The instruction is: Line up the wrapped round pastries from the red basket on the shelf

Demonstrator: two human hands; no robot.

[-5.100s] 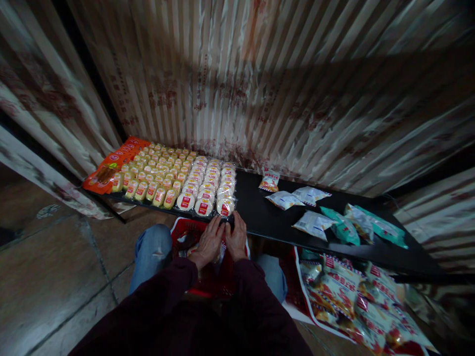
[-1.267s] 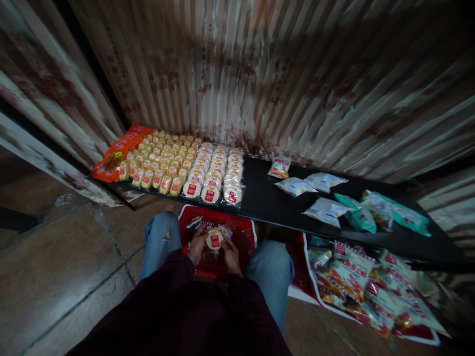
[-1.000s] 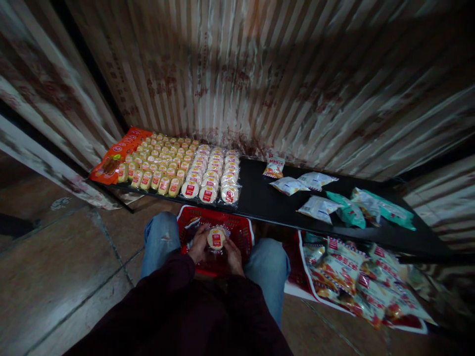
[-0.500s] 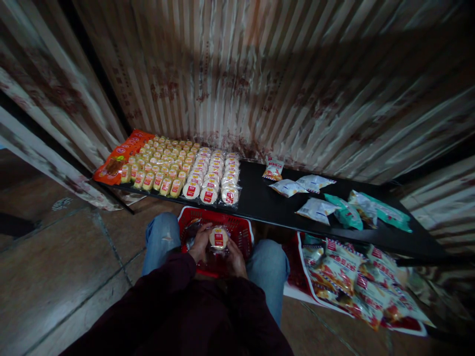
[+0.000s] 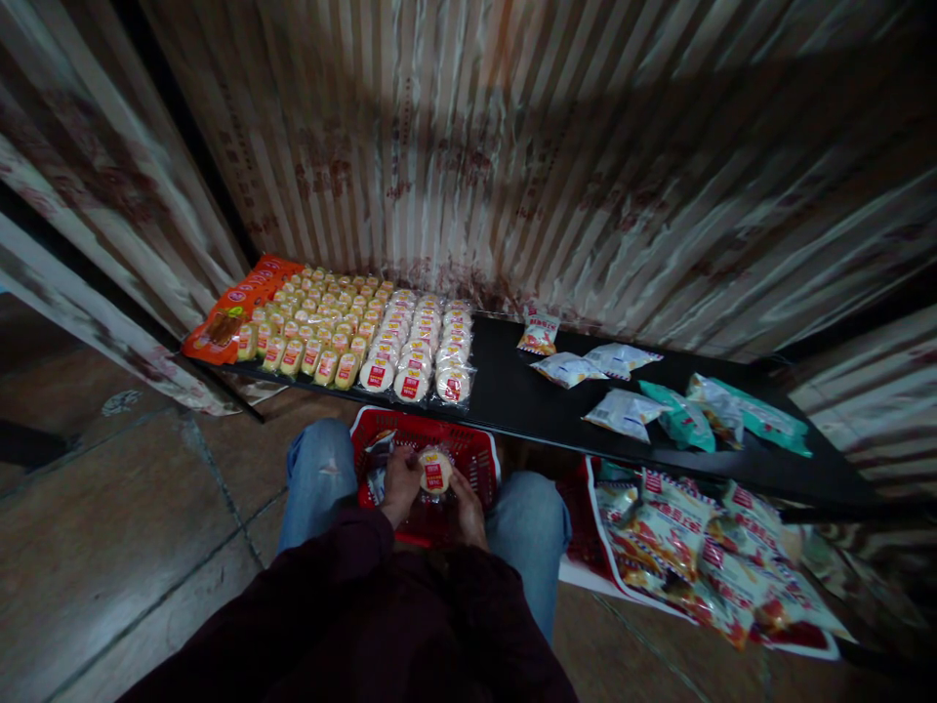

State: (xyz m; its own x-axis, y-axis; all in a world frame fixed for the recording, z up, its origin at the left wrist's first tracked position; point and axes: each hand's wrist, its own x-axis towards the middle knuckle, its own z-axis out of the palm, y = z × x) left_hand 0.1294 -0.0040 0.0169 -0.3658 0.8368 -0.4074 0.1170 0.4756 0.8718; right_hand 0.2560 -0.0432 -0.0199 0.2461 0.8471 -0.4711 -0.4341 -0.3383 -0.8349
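Note:
Between my two hands is a round, pale packaged cake [image 5: 435, 472] in clear wrap with a red label facing up. My left hand [image 5: 400, 485] pinches its left edge, and my right hand [image 5: 467, 505] grips the right edge. Both are closed on it above a red basket [image 5: 483, 452] between my knees. Some wrapped items lie in the basket's left part, mostly hidden by my left hand. Ahead, three rows of the same round packaged cakes [image 5: 412, 384] stand on a black shelf [image 5: 505, 391], beside rows of small yellow packaged cakes [image 5: 291, 356].
An orange bag [image 5: 224, 322] lies at the shelf's left end. White snack bags [image 5: 624, 415] and teal packets [image 5: 688, 420] lie scattered on its right part. A second basket [image 5: 601, 532], full of snack bags [image 5: 670, 527], sits at my right. Striped curtains [image 5: 439, 146] hang behind.
The round cake has shifted slightly right between my hands. My left hand has turned a little, with its fingers more upright at the cake's left edge.

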